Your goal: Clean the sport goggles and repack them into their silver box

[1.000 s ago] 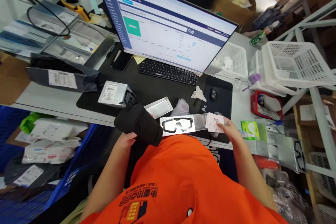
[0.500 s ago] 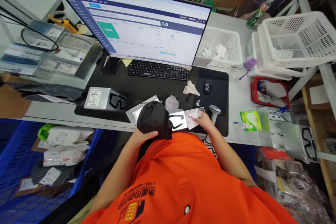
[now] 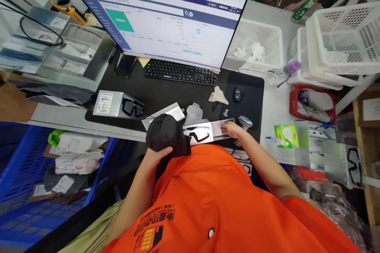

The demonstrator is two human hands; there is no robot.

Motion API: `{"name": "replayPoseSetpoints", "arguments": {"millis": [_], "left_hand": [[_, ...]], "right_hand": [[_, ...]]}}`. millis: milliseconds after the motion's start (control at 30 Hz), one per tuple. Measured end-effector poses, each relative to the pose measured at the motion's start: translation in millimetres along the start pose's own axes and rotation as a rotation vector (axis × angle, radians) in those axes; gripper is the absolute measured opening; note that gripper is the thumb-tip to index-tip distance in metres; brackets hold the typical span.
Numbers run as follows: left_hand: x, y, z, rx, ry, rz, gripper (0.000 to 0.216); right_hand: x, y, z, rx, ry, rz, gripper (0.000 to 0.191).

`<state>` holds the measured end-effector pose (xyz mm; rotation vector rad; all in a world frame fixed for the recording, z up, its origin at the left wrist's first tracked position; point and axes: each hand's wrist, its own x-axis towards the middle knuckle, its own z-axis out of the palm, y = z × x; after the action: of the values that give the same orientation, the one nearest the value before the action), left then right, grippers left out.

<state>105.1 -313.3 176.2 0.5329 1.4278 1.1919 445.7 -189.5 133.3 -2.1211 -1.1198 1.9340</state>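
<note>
My left hand (image 3: 158,155) is wrapped round a black zip eyewear case (image 3: 164,134), holding it at the desk's front edge; most of its fingers are hidden beneath. In front of my body lies a white eyewear box (image 3: 204,132) printed with dark sports glasses. My right hand (image 3: 230,129) reaches into the right end of that box, fingers stretched out and lying on the pale papers (image 3: 217,128) inside. An open white-and-silver box part (image 3: 169,114) rests behind the case. Beside it sits a crumpled translucent plastic bag (image 3: 194,114).
A barcode scanner (image 3: 245,122) stands right of my right hand. Behind are a keyboard (image 3: 179,72), a mouse (image 3: 238,93) and a monitor (image 3: 154,16). Another eyewear box (image 3: 114,104) lies left. White baskets (image 3: 341,39) and a red basket (image 3: 292,102) stand right.
The papers my right hand held at the box's end now lie down inside it, and my fingers have flattened over them. My left hand still holds the case, slightly further left.
</note>
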Motion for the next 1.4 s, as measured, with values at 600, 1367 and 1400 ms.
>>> {"name": "replayPoseSetpoints", "arguments": {"millis": [600, 1367, 1400], "left_hand": [[25, 79, 199, 0.841, -0.437, 0.657, 0.079], [5, -44, 65, 1.507, -0.252, 0.395, 0.106], [6, -47, 66, 1.510, -0.243, 0.386, 0.110]], "right_hand": [[-130, -34, -44, 0.201, 0.117, -0.839, 0.109], [-116, 32, -95, -0.467, 0.537, -0.665, 0.084], [-108, 28, -86, -0.450, 0.527, -0.663, 0.087]]}}
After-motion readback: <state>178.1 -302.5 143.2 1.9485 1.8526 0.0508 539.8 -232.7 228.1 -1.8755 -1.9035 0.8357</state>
